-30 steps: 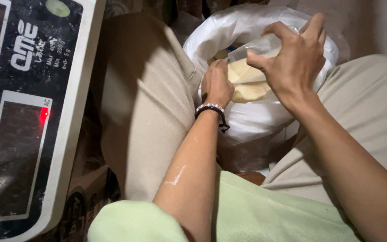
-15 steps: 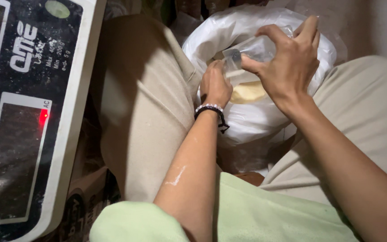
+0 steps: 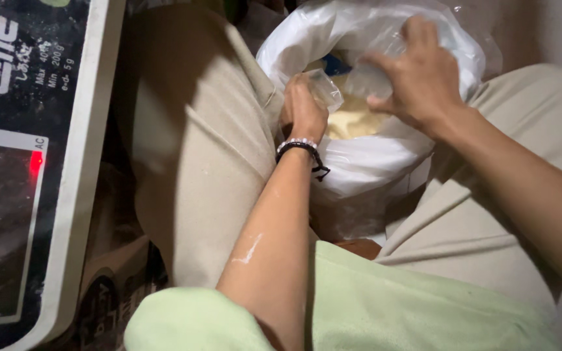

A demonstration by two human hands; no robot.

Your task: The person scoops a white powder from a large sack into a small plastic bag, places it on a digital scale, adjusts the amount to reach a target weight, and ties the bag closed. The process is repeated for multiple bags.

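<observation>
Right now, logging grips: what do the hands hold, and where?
Both hands, left hand and right hand, pinch the small clear plastic bag by its rim.

**Tight squeeze at the sack mouth**

Both hands crowd the opening of the white sack (image 3: 372,162), left hand (image 3: 304,110) at its near-left rim, right hand (image 3: 417,78) over the top with a small clear bag (image 3: 365,81). The person's thighs hem the sack either side. The weighing scale (image 3: 27,162) walls off the left. Only a sliver between the hands stays open.
</observation>
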